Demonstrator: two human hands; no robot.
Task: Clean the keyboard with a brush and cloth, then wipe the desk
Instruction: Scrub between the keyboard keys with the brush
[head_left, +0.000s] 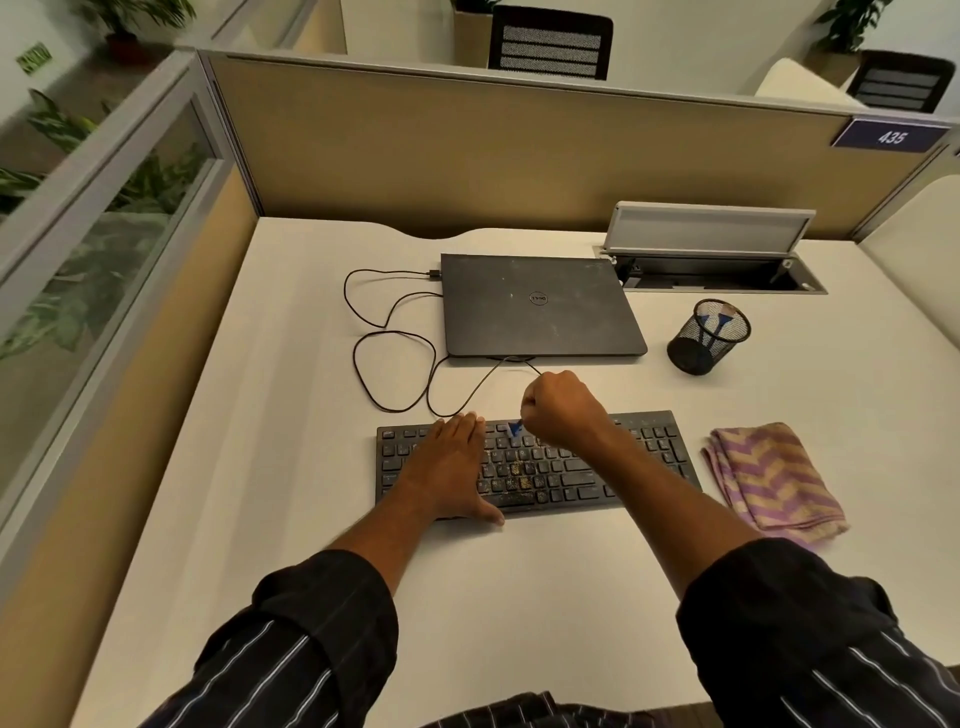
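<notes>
Brushing stage. The left hand (451, 457) lies flat and empty on the left half of the black keyboard (571, 470), steadying it at the desk's (291, 467) centre. The right hand (563, 408) is clenched around a small blue brush (514, 429), bristles down at the upper key rows. Yellowish crumbs sit among the middle keys, so the next strokes should probably sweep there. The folded striped cloth (774, 480) waits just right of the keyboard, untouched.

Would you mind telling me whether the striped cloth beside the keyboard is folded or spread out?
Folded. The cloth lies as a compact pad with stacked layer edges showing, right of the keyboard.
</notes>
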